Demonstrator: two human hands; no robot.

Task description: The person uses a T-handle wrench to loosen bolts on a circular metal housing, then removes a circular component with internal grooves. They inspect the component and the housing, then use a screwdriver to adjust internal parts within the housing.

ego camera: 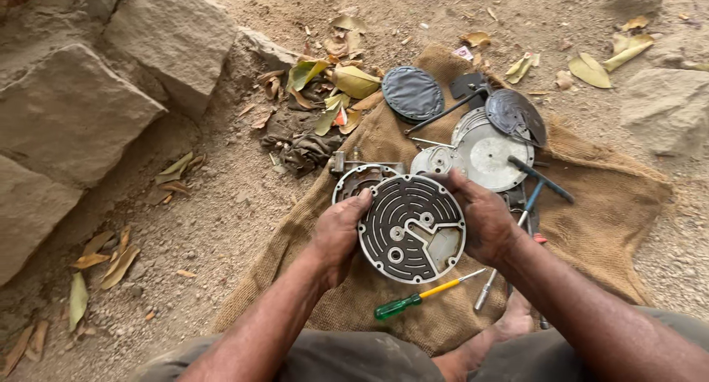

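Both of my hands hold a round grey metal plate [411,228] with curved slots and small bolt holes, tilted up over a burlap sack [591,227]. My left hand [341,231] grips its left edge and my right hand [484,218] grips its right edge. Just behind the plate a ring-shaped metal housing [354,177] lies on the sack. Below the plate lies a screwdriver with a green handle and yellow shaft [413,299].
On the sack behind lie a silver round cover [487,155], two dark round discs [412,93] [515,116], a black T-handle wrench [540,178] and a metal rod [489,284]. Large stones [81,109] stand at left, dry leaves [336,87] on dirt. My bare foot [511,319] rests below.
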